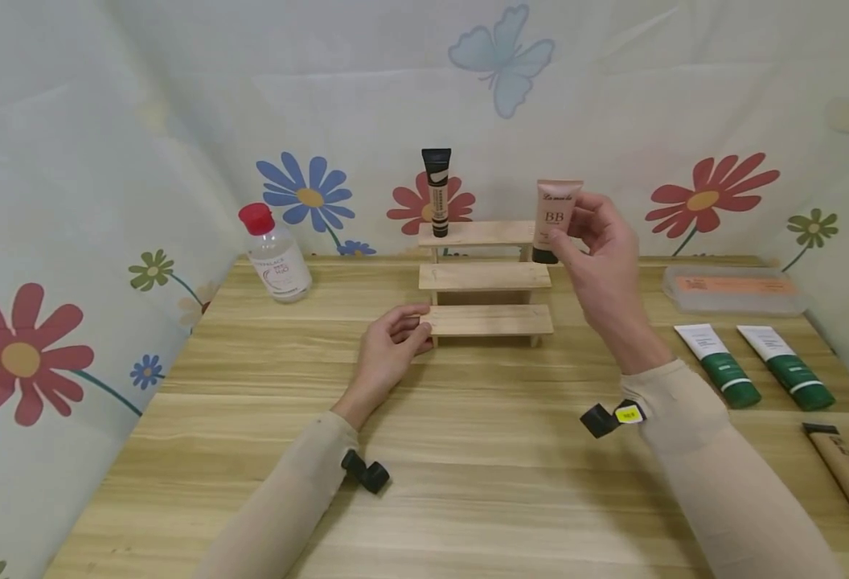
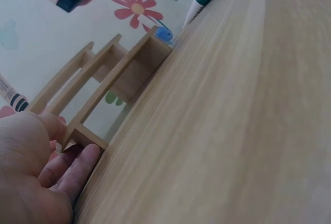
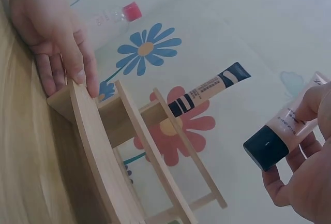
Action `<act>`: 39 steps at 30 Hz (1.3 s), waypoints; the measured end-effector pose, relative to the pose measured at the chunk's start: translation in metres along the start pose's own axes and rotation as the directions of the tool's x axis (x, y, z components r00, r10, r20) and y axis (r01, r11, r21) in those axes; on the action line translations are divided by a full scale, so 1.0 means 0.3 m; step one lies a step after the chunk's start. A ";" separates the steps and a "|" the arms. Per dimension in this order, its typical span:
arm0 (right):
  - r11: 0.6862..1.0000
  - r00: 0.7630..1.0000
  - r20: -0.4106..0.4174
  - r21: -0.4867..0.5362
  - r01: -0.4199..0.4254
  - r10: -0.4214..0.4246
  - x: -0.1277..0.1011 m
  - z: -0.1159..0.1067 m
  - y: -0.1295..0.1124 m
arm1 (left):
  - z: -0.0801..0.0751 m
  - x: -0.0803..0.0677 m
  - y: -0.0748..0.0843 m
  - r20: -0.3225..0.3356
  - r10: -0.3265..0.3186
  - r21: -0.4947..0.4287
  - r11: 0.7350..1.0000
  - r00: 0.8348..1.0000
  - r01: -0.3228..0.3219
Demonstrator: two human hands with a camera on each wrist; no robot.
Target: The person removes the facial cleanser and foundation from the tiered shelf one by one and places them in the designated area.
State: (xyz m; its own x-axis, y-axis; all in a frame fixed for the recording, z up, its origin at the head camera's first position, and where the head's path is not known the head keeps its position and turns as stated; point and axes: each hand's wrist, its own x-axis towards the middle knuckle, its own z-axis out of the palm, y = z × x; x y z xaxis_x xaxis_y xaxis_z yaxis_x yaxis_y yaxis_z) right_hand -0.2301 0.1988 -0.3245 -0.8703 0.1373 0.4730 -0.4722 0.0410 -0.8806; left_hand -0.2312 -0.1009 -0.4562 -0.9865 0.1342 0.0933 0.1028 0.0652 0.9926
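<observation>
A three-step wooden display stand (image 1: pixel 486 320) stands on the table. My left hand (image 1: pixel 393 346) grips the left end of its lowest step, thumb and fingers around the corner in the left wrist view. My right hand (image 1: pixel 605 261) pinches a pink BB cream tube (image 1: pixel 556 211) between thumb and fingers, black cap down. That tube hangs in the air by the right end of the top step; the right wrist view shows its black cap (image 3: pixel 266 148) apart from the wood. A slim black and beige tube (image 1: pixel 438 197) stands on its cap at the top step's left end.
A clear bottle with a red cap (image 1: pixel 280 261) stands at the back left. To the right lie two green and white tubes (image 1: pixel 728 374), a beige tube with a black cap (image 1: pixel 846 476) and a translucent flat case (image 1: pixel 734 289). A flower-printed cloth (image 1: pixel 367 96) hangs behind.
</observation>
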 end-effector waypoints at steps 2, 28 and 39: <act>1.000 1.000 -0.004 -0.002 -0.012 0.012 -0.025 -0.025 -0.008 | 0.000 -0.001 -0.002 0.000 -0.002 0.002 1.000 1.000 0.002; 0.924 0.975 -0.137 -0.320 -0.208 0.172 -0.293 -0.395 -0.055 | 0.003 -0.006 0.006 -0.010 -0.010 0.020 1.000 1.000 0.011; 0.923 0.907 -0.320 -0.180 -0.341 0.273 -0.399 -0.517 -0.026 | 0.003 -0.007 0.012 -0.016 -0.013 0.024 1.000 1.000 0.014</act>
State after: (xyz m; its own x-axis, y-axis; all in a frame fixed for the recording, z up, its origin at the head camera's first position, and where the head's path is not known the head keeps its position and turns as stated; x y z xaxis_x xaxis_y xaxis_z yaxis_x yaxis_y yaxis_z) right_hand -0.1005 0.3355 -0.3786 -0.8737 0.4520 0.1796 -0.1137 0.1693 -0.9790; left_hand -0.2286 -0.1000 -0.4528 -0.9897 0.1178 0.0812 0.0921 0.0905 0.9916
